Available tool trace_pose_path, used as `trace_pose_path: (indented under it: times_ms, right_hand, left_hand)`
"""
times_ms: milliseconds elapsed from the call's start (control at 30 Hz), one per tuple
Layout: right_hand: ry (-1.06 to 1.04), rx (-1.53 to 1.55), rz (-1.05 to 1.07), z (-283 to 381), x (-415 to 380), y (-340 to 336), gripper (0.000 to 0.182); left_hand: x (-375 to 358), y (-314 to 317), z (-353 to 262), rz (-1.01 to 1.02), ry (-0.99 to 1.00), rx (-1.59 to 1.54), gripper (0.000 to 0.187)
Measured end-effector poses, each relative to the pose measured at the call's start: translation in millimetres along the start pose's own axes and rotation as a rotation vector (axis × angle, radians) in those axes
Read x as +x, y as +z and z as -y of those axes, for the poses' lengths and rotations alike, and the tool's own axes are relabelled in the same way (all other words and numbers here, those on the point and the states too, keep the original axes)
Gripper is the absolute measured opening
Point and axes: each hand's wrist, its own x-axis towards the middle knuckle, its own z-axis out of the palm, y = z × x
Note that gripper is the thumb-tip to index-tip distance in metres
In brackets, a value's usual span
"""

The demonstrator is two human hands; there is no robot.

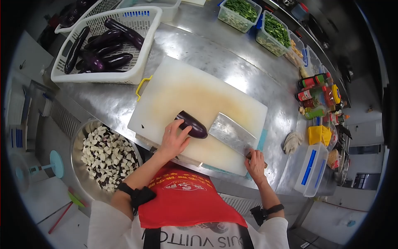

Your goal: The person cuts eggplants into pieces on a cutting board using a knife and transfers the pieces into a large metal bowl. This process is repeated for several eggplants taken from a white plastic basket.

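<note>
While the cleaver [230, 133] is gripped by the closed right hand [256, 163], the eggplant [195, 125] on the cutting board [186, 85] is held by the left hand [174, 139], fingers bent. Firm, slick, fairly light handling is judged likely; its rounded sides should be grasped.

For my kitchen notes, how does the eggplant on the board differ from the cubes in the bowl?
The eggplant is one large piece; the cubes are many and small. The eggplant shows glossy dark skin; the cubes, mostly pale flesh. The left hand touches the eggplant, not the cubes. Both show some dark skin.
</note>
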Motion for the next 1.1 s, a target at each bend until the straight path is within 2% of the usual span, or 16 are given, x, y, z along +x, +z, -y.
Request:
trace_pose_path:
  times_ms: [67, 167, 267, 400, 533, 667, 733, 833, 967, 1100]
  right_hand:
    - [-0.139, -0.053, 0.035, -4, 6, -7, 0.052]
    - [-0.101, 0.189, -0.005, 11, 16, -25, 0.044]
    - [0.105, 0.430, 0.115, 49, 38, -60, 0.033]
    - [0.051, 0.589, 0.272, 92, 72, -77, 0.025]
    - [-0.204, 0.442, 0.204, 106, 89, -65, 0.027]
    - [-0.197, 0.321, 0.263, 108, 100, -55, 0.030]
    - [-0.154, 0.355, 0.291, 111, 106, -69, 0.030]
    - [-0.213, 0.362, 0.214, 126, 98, -106, 0.030]
    - [-0.238, 0.289, 0.308, 138, 90, -140, 0.030]
    - [-0.245, 0.260, 0.371, 141, 90, -142, 0.029]
  left_hand:
    - [10, -3, -6, -0.003, 0.010, -0.028, 0.043]
    - [8, 8, 0, -0.050, 0.001, -0.007, 0.046]
    - [10, 14, -1, -0.089, -0.001, 0.030, 0.042]
    - [15, 19, -4, -0.121, -0.033, 0.036, 0.041]
    - [9, 20, -5, -0.143, -0.078, 0.084, 0.042]
    - [1, 35, -5, -0.221, -0.142, 0.006, 0.042]
    - [-1, 38, -2, -0.226, -0.135, 0.001, 0.042]
    - [-2, 40, 4, -0.247, -0.132, -0.007, 0.042]
    - [-2, 41, 5, -0.249, -0.134, -0.030, 0.041]
    - [-2, 42, 6, -0.246, -0.143, -0.057, 0.041]
